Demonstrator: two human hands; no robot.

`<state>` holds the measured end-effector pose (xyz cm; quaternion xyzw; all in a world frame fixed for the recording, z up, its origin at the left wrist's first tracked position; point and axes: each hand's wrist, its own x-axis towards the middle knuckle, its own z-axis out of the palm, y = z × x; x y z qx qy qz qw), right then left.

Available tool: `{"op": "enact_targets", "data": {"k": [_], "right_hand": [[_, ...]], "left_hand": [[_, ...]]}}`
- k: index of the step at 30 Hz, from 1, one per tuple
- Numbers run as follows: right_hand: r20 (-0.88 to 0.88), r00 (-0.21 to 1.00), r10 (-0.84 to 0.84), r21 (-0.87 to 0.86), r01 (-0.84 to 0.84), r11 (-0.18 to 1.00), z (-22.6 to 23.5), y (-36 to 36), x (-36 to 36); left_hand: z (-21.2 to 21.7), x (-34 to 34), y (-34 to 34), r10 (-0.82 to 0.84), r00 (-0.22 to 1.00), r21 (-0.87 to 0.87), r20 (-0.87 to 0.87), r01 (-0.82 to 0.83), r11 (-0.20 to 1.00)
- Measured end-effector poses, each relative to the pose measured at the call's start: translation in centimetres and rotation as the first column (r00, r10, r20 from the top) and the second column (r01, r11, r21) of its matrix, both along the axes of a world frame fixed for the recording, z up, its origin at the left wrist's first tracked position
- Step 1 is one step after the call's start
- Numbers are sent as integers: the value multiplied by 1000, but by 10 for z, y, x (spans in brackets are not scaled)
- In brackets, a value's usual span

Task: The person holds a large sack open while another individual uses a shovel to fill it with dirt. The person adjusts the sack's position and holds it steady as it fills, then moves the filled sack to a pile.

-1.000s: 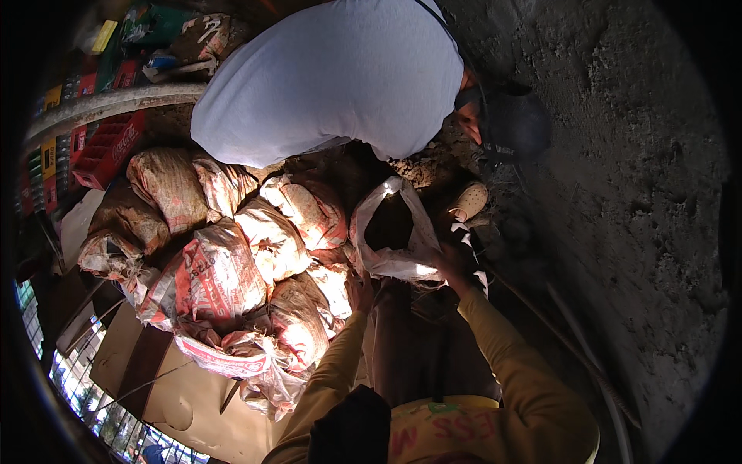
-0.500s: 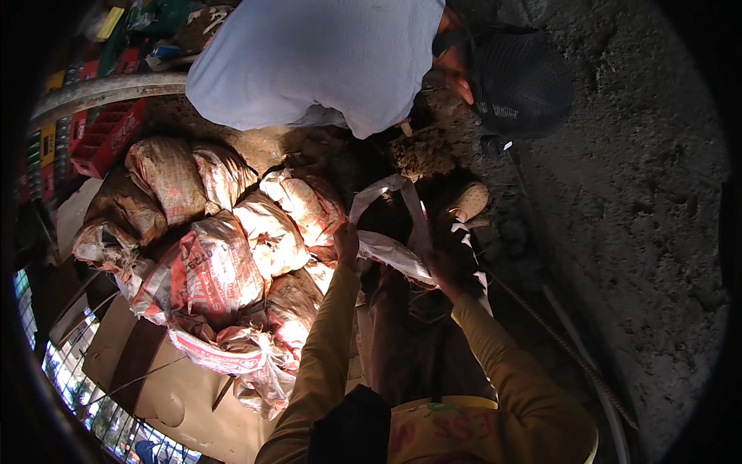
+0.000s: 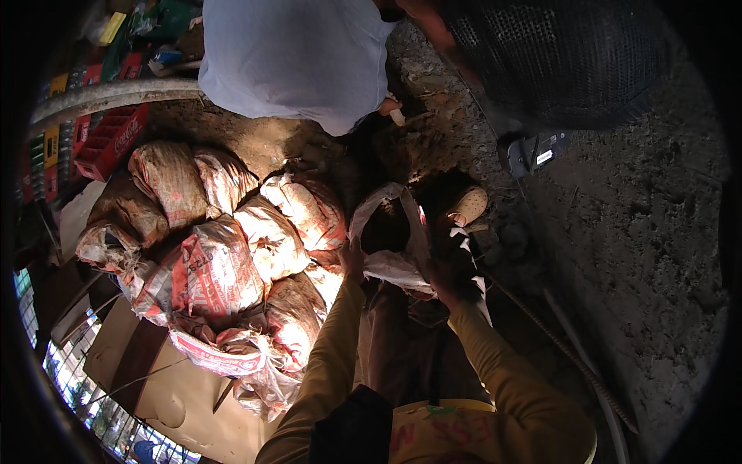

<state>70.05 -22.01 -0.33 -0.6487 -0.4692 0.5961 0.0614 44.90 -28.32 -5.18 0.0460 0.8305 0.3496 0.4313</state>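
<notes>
Dirt ground (image 3: pixel 634 255), dim light. Open sack (image 3: pixel 390 232) sat just ahead of wearer, mouth held wide: left hand (image 3: pixel 352 259) & right hand (image 3: pixel 440 278) each gripped its rim. Filling looked barely begun; filled sacks (image 3: pixel 224 255) piled beside, co-worker (image 3: pixel 301 54) bent nearby.

Both yellow-sleeved arms outstretched forward, left hand (image 3: pixel 354 259) and right hand (image 3: pixel 440 280) with fingers curled closed in grip

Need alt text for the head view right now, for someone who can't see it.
Both hands, left hand and right hand, hold open the mouth of a white sack on dirt ground. A pile of filled sacks lies to the left; another person in a pale shirt bends over ahead.
</notes>
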Motion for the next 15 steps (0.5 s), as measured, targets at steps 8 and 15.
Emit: {"op": "enact_targets", "data": {"k": [8, 15], "right_hand": [[-54, 989, 136, 438, -99, 894, -47, 7, 34], [211, 952, 221, 300, -278, 913, -68, 59, 9]], "left_hand": [[14, -2, 28, -9, 1000, 60, 2, 9, 998], [3, -8, 39, 83, 996, 97, 23, -85, 992]]}}
